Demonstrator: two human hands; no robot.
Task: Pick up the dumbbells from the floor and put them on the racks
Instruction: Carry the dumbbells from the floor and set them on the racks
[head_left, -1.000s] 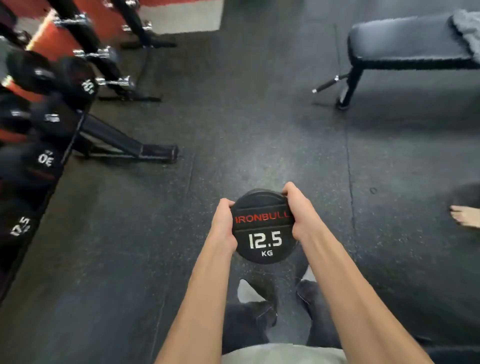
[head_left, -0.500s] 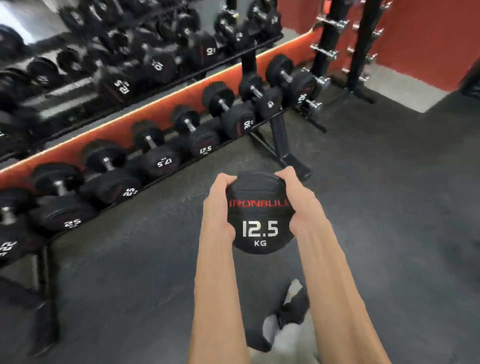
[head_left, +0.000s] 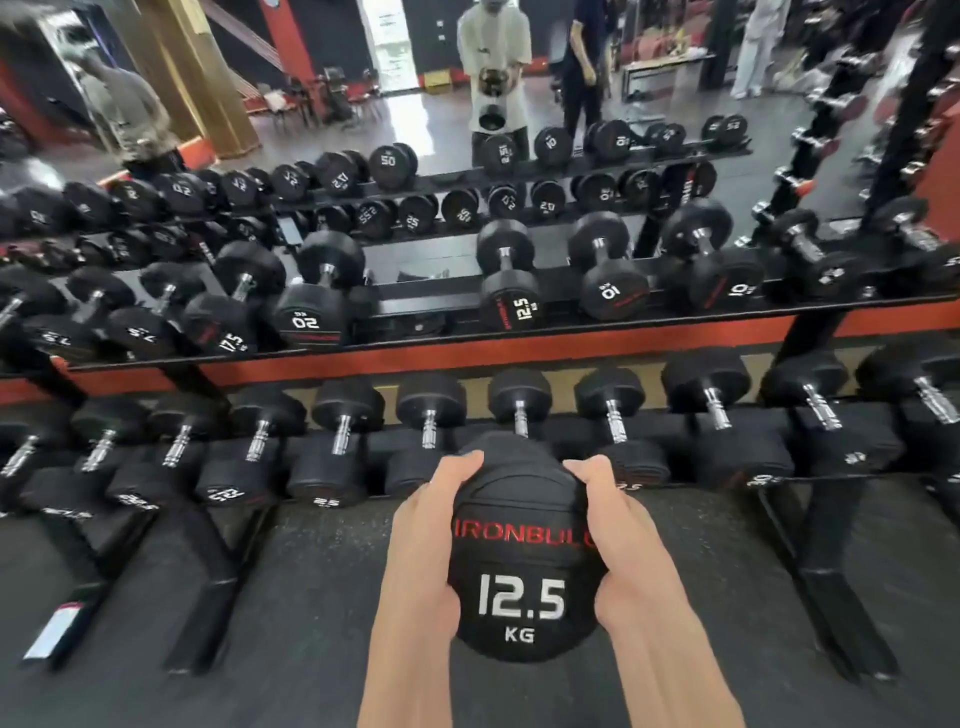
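Dumbbell (head_left: 522, 566), round matte-black rubber head: left hand (head_left: 431, 540), right hand (head_left: 618, 545) gripping sides, before rack (head_left: 519, 345).

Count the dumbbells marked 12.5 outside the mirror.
2: held dumbbell between left hand and right hand; racked 12.5 dumbbell on upper shelf. Blurred labels may hide more.

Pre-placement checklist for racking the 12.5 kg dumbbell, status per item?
1. Both hands on the dumbbell: left hand and right hand grip its near head from either side. Ok.
2. Off the floor: ok.
3. Facing the rack: ok.
4. Open slot on the upper shelf, between the 20 kg dumbbell and the racked 12.5 kg dumbbell: ok.
5. Far head clear of the lower row: cannot tell, hidden.
6. Dumbbell raised to upper shelf height: not ok.
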